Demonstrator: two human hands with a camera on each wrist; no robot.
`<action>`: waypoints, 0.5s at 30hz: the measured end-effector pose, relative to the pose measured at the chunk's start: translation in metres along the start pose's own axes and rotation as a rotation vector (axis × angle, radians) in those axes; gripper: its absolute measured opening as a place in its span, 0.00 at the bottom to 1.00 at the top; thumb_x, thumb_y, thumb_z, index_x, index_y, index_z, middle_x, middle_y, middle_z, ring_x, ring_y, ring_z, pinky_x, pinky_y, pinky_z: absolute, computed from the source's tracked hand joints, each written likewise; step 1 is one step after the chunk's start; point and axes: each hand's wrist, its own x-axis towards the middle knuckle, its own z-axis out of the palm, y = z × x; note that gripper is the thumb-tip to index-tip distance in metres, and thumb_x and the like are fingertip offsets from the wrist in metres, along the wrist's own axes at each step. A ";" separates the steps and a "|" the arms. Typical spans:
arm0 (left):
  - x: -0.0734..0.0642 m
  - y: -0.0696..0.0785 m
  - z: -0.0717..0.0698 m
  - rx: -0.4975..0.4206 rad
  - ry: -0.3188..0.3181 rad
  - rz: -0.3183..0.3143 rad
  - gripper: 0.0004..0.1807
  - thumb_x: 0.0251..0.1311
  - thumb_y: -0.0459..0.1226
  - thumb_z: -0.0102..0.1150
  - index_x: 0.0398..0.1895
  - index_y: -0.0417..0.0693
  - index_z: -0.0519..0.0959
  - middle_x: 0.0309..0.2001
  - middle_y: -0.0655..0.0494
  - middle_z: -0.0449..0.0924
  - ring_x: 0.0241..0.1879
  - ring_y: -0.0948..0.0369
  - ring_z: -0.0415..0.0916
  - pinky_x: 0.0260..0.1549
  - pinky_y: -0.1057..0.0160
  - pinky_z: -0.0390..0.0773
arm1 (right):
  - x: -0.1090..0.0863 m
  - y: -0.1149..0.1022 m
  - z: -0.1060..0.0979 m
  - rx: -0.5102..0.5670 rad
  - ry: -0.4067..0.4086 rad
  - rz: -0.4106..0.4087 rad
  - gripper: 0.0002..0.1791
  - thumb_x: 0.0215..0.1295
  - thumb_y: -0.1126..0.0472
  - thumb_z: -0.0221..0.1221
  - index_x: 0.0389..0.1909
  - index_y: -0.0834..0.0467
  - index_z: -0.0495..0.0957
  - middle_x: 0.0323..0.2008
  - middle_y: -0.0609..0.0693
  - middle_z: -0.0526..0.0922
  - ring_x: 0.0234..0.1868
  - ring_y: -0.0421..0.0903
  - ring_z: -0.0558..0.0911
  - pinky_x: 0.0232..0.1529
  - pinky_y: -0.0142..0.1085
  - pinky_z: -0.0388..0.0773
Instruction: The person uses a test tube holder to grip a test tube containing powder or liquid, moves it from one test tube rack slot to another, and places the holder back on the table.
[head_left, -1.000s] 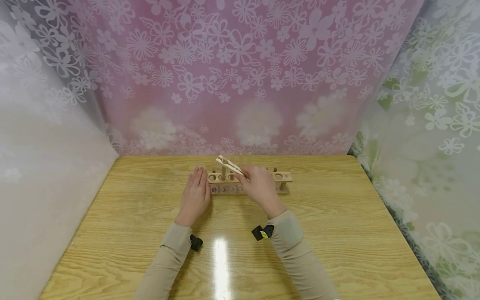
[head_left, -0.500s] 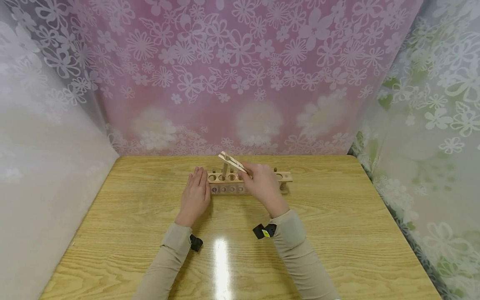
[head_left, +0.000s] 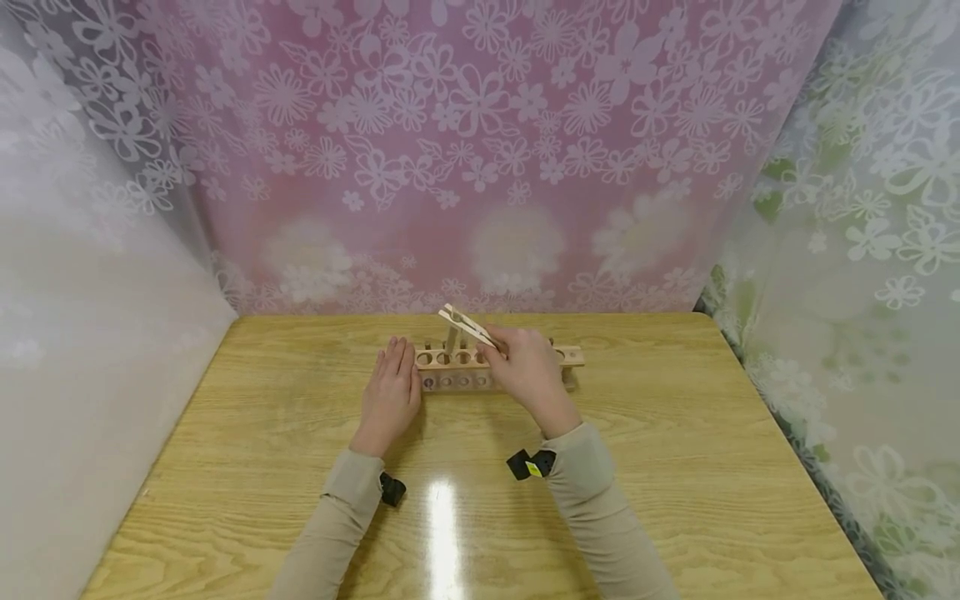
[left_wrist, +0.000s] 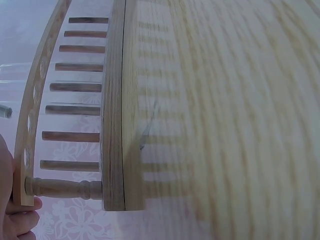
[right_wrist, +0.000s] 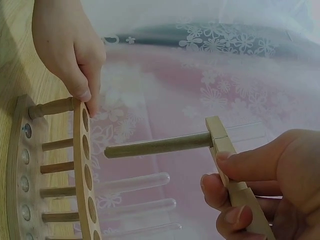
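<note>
A wooden test tube rack (head_left: 573, 357) stands near the table's back edge, with round holes along its top board and a row of pegs behind. My left hand (head_left: 390, 392) holds its left end, thumb and fingers around the top board's end in the left wrist view. My right hand (head_left: 528, 367) grips a wooden test tube clamp (right_wrist: 235, 175). In the clamp's jaws is a glass test tube (right_wrist: 160, 145), brownish in its lower part and clear above the clamp. Its lower end is just above the rack, apart from the board in the right wrist view.
Several clear glass tubes (right_wrist: 135, 183) stand rounded end up at the rack's peg side. The wood-grain table (head_left: 300, 467) reaches toward me, with a bright reflection in front. Flowered curtains (head_left: 480, 167) hang behind and on both sides.
My right hand has shifted slightly up and to the right, carrying the clamp and test tube with it. The left hand and the rack have kept their places.
</note>
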 end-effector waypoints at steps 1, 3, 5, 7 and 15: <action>0.000 0.000 0.000 -0.004 -0.005 -0.002 0.24 0.75 0.35 0.41 0.67 0.27 0.67 0.70 0.33 0.62 0.72 0.42 0.56 0.71 0.44 0.57 | 0.000 0.000 -0.001 0.002 -0.001 0.003 0.19 0.69 0.58 0.62 0.59 0.57 0.81 0.25 0.48 0.85 0.07 0.39 0.60 0.08 0.29 0.54; 0.000 0.000 0.000 -0.005 -0.009 -0.006 0.24 0.75 0.36 0.40 0.68 0.27 0.67 0.70 0.33 0.62 0.72 0.42 0.56 0.72 0.44 0.56 | -0.001 0.000 -0.002 0.005 0.000 0.007 0.17 0.70 0.57 0.61 0.57 0.56 0.82 0.22 0.47 0.82 0.08 0.39 0.59 0.08 0.30 0.53; 0.000 0.000 0.001 -0.002 -0.012 -0.007 0.25 0.76 0.36 0.40 0.68 0.27 0.67 0.70 0.33 0.62 0.73 0.42 0.56 0.72 0.45 0.55 | -0.001 0.000 -0.003 0.011 0.001 0.011 0.16 0.70 0.57 0.61 0.56 0.56 0.83 0.19 0.48 0.80 0.08 0.39 0.59 0.09 0.30 0.53; 0.000 0.000 0.001 0.002 -0.010 -0.010 0.25 0.76 0.36 0.40 0.67 0.27 0.67 0.70 0.33 0.62 0.73 0.43 0.55 0.72 0.45 0.55 | -0.002 0.001 -0.006 0.014 0.003 0.014 0.16 0.70 0.56 0.61 0.55 0.56 0.83 0.18 0.48 0.78 0.08 0.39 0.59 0.08 0.30 0.53; -0.001 0.000 0.001 0.008 -0.004 -0.011 0.24 0.75 0.35 0.41 0.68 0.28 0.67 0.69 0.33 0.64 0.73 0.43 0.56 0.73 0.47 0.54 | -0.003 0.004 -0.013 0.044 0.007 0.007 0.18 0.71 0.58 0.60 0.58 0.61 0.81 0.27 0.51 0.86 0.09 0.40 0.65 0.09 0.31 0.57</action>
